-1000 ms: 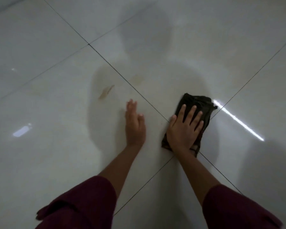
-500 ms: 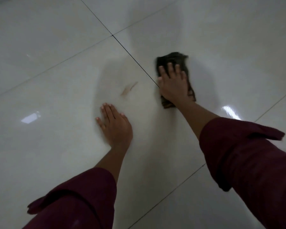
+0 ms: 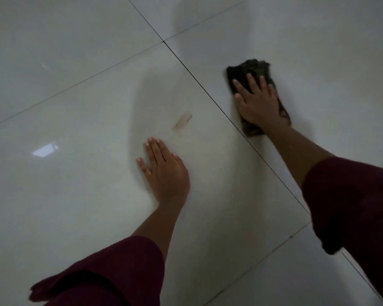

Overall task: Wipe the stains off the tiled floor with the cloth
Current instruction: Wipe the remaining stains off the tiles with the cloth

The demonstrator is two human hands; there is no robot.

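Head view, looking down on a glossy pale tiled floor (image 3: 75,184) crossed by dark grout lines (image 3: 208,96). Right hand (image 3: 258,102) lies flat on a dark crumpled cloth (image 3: 248,68), fingers straight and spread, palm pressing the cloth against the tile on the far right side of the diagonal grout line; cloth edges show beyond the fingertips and beside the wrist, and its near corner lies just beside the grout line. Left hand (image 3: 164,171) rests flat on the neighbouring tile, fingers straight and close together, holding nothing. The two hands are well apart, with the grout line running between them. A brownish stain (image 3: 182,121) marks the tile just beyond the left fingertips, between the left hand and the grout line; the cloth does not touch it. A fainter, duller patch surrounds the stain. Both forearms are bare, with dark red sleeves (image 3: 111,272) pushed back toward the elbows. A bright reflection (image 3: 45,149) shows on the floor at left.
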